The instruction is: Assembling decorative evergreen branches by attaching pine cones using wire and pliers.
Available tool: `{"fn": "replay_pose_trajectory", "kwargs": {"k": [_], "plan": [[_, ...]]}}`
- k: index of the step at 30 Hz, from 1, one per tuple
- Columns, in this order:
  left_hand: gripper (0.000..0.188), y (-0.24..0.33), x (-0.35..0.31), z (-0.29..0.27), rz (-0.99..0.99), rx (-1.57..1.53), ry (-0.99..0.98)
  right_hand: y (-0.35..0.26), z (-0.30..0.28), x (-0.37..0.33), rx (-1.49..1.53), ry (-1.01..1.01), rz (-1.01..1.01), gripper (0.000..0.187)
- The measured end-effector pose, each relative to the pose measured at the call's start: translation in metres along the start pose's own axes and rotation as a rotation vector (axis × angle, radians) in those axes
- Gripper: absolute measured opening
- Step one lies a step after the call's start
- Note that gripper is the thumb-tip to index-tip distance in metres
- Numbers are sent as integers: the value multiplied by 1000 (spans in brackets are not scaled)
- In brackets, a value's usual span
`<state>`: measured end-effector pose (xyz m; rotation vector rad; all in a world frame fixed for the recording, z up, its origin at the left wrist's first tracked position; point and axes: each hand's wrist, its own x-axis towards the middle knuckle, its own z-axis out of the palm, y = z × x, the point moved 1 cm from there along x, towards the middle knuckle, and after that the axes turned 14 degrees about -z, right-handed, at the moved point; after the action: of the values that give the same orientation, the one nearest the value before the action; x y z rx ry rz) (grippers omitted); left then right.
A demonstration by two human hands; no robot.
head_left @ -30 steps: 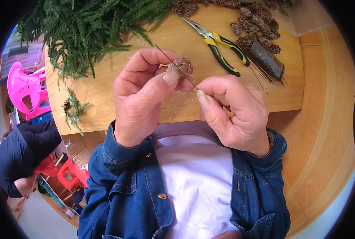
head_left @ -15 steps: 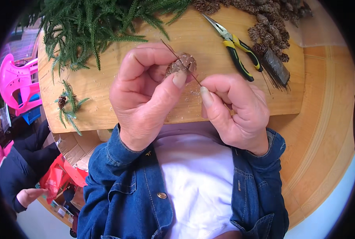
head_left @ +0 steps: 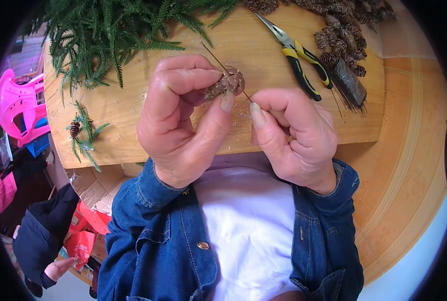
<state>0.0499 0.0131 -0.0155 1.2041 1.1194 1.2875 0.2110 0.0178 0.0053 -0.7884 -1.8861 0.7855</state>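
My left hand (head_left: 183,120) pinches a brown pine cone (head_left: 225,84) between thumb and fingers, above the wooden table. A thin dark wire (head_left: 213,54) passes by the cone, one end sticking up to the upper left. The other end runs down right into my right hand (head_left: 296,133), whose thumb and forefinger are closed on it. Whether the wire goes round the cone or through its scales, I cannot tell. On the table to the left lies a small green sprig (head_left: 86,133) with a little pine cone (head_left: 74,129) on it.
Green artificial branches (head_left: 118,35) are heaped at the table's far left. Yellow-and-black long-nose pliers (head_left: 296,57) lie beyond my right hand, beside a bundle of wires (head_left: 349,85) and piled pine cones (head_left: 341,37). A pink chair (head_left: 20,105) and another person (head_left: 45,236) are at left.
The cone has turned slightly in my left fingers, and the wire's upper end has shifted a little up and left. At left, the other person has moved inward and lower.
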Motion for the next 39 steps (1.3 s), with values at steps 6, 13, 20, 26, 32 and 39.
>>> {"fn": "replay_pose_trajectory", "kwargs": {"k": [6,13,20,26,32,39], "plan": [[19,-4,2,6,-52,-150,-33,3,-3,-2,0,16,73,15],[22,6,0,20,-366,-429,-66,7,-17,0,-98,-52,-103,30],[21,9,5,30,-417,-143,-75,11,-24,-9,-238,-10,-211,28],[19,6,5,39,-501,-347,-49,12,-29,-16,-112,-74,-74,19],[20,-2,9,46,-515,-464,-50,17,-41,-21,-3,-74,-29,14],[23,-8,10,46,-596,-584,-168,20,-54,-24,10,-119,-16,11]]}}
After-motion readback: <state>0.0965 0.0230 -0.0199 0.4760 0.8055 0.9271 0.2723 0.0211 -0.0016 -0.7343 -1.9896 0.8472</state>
